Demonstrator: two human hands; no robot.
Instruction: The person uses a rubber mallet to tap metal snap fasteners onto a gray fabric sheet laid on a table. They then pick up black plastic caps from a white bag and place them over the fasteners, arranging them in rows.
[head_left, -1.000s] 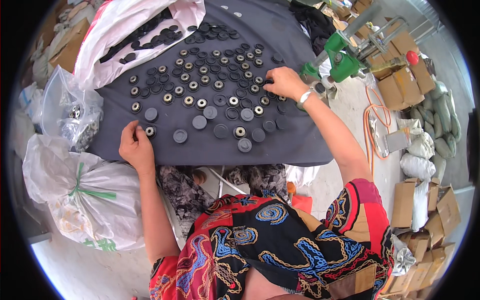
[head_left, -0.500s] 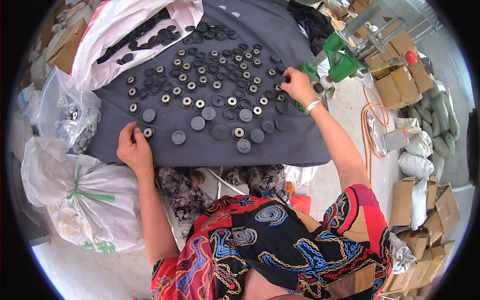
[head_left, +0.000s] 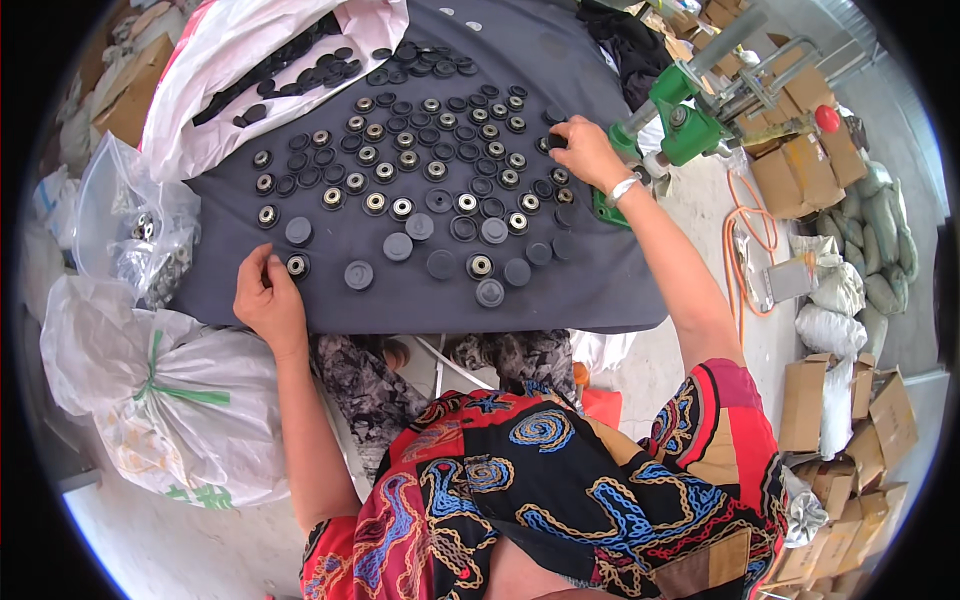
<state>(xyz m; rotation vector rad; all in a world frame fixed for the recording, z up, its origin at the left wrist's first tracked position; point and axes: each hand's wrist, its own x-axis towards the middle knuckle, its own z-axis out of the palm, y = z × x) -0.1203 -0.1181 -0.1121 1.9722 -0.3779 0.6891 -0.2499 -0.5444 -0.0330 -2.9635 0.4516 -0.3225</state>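
Near the right side of the grey cloth-covered table [head_left: 600, 290], my right hand [head_left: 592, 157] reaches over the parts with thumb and fingertips pinched together. Its fingertips are beside a metal bearing in a black cap [head_left: 545, 144]; a small dark thing shows at the pinch, but I cannot make it out. My left hand [head_left: 271, 305] rests at the table's front left edge, its fingers curled. Beside it sits another capped bearing [head_left: 297, 266]. Between the hands spread several black ring-shaped caps [head_left: 463, 229], some with shiny bearings set in them, and several flat grey discs [head_left: 397, 246].
A white sack [head_left: 275, 60] spills black caps at the back left. Clear plastic bags [head_left: 120, 215] and a tied white sack [head_left: 190, 400] stand at the left. A green press [head_left: 690, 130] with a red knob stands at the right. Cardboard boxes [head_left: 800, 175] and an orange hose [head_left: 735, 250] lie beyond.
My right hand has moved a little away from me and to the left, from one capped bearing to another farther back. My left hand has stayed in place.
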